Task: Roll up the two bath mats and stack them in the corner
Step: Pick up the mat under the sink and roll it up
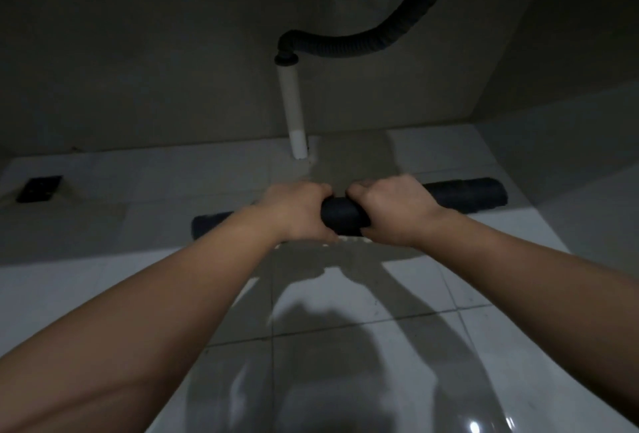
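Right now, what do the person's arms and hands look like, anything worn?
Both arms are bare as far as the frame shows: no sleeves. The left hand and right hand wear no gloves; no watch, ring or bracelet is visible. The light is dim, so fine detail is unclear.

I am counting one rolled black mat (pixel 345 218), two hands, left hand (pixel 297 211) and right hand (pixel 390 211), one white pipe (pixel 294 111), one corrugated hose (pixel 363 42), one floor drain (pixel 39 188).

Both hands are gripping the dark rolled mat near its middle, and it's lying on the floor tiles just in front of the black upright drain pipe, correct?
Not quite. The head view shows both the left hand and right hand gripping the rolled mat near its middle over the floor tiles, but the upright drain pipe is white; only the corrugated hose feeding it is black.
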The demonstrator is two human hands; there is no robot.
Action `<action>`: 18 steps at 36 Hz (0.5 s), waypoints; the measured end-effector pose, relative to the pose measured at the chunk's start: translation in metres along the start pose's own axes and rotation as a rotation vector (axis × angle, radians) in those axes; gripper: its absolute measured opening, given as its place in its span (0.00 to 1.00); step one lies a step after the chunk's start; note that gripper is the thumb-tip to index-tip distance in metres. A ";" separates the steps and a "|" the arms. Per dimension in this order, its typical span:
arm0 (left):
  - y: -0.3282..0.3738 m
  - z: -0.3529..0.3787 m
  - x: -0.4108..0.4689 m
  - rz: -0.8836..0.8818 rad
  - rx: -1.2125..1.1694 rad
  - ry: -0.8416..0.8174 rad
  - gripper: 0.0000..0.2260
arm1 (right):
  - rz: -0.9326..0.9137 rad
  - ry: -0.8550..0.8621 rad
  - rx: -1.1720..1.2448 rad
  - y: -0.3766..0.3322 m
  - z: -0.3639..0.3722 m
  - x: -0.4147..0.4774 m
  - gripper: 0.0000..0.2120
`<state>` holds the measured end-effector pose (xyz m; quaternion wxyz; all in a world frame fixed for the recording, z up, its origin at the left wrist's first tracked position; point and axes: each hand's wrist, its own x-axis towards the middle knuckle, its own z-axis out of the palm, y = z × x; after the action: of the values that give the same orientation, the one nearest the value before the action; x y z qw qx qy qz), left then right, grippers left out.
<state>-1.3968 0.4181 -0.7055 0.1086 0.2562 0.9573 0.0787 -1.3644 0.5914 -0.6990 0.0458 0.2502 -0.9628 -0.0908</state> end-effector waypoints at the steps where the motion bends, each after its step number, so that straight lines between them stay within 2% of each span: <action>1: -0.002 -0.001 0.000 -0.009 -0.038 -0.034 0.23 | -0.016 0.031 -0.015 -0.001 0.001 -0.001 0.16; 4: -0.005 0.000 0.000 -0.020 -0.106 -0.059 0.22 | -0.031 0.075 -0.022 -0.003 0.000 0.000 0.15; 8: -0.003 -0.001 -0.003 -0.009 -0.017 -0.008 0.19 | -0.029 0.083 -0.017 -0.002 0.003 0.001 0.16; 14: 0.001 0.011 -0.011 0.086 0.221 0.272 0.13 | 0.116 -0.211 0.301 0.005 -0.004 0.009 0.21; 18: 0.004 0.012 -0.010 0.099 0.230 0.353 0.15 | 0.134 -0.227 0.302 0.011 -0.008 0.010 0.19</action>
<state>-1.3834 0.4174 -0.7149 -0.0948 0.2960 0.9503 0.0181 -1.3770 0.5942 -0.6885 -0.0950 0.1777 -0.9790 0.0301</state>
